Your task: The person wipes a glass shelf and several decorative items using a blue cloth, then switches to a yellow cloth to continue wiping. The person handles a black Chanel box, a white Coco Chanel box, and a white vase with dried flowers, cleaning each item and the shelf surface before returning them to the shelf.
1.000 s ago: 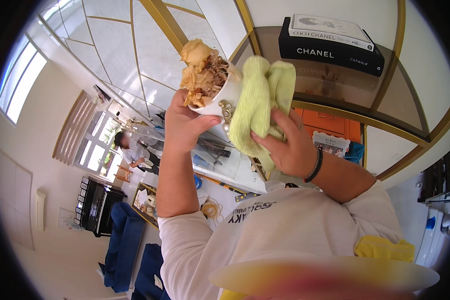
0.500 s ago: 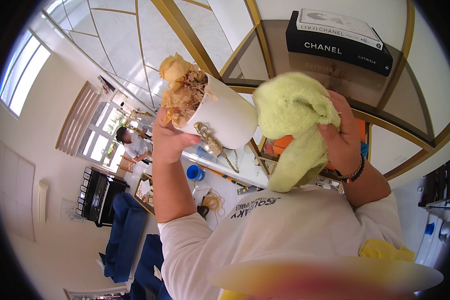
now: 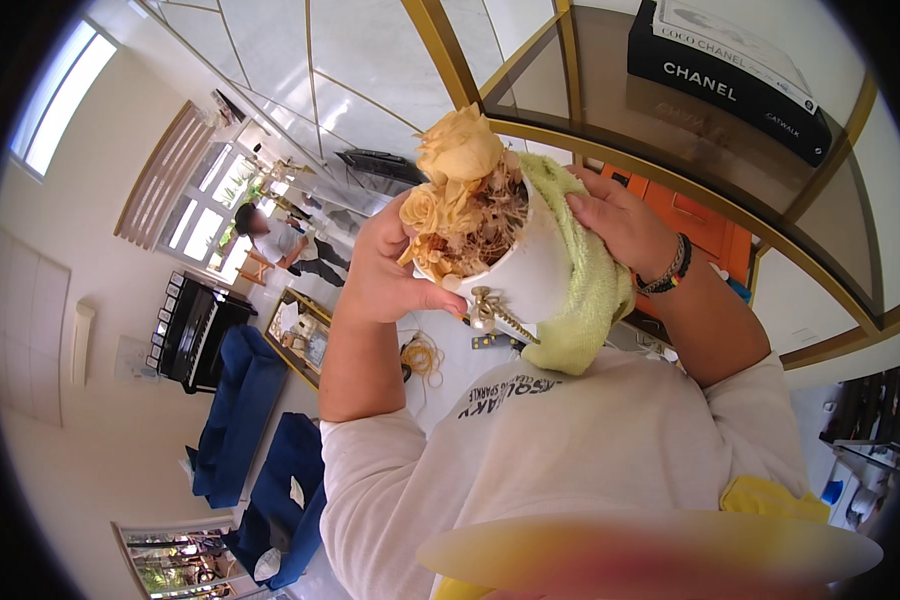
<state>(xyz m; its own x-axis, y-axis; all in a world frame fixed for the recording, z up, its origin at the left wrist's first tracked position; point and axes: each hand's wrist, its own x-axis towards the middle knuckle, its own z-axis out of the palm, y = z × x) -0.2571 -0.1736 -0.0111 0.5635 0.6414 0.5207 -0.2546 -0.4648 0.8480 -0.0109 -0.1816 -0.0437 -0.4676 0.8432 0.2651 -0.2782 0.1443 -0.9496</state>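
Note:
A white flower pot with dried cream roses is tilted in front of my chest, its open end toward the upper left. My left hand grips it near the rim, thumb along the side. From the pot hangs a gold chain with a pearl-like charm. My right hand presses a light green cloth against the pot's other side, with the fingers partly hidden behind it. The cloth drapes over the pot's base and hangs down toward my shirt.
Close by stands a gold-framed shelf with tinted glass, carrying a black book under a white one. Orange boxes sit below. Farther off are a black piano, blue sofas, a coiled cable and another person.
My right hand has brought the cloth from beside the pot onto its side and base. The pot has moved right, and its flowers now face me more.

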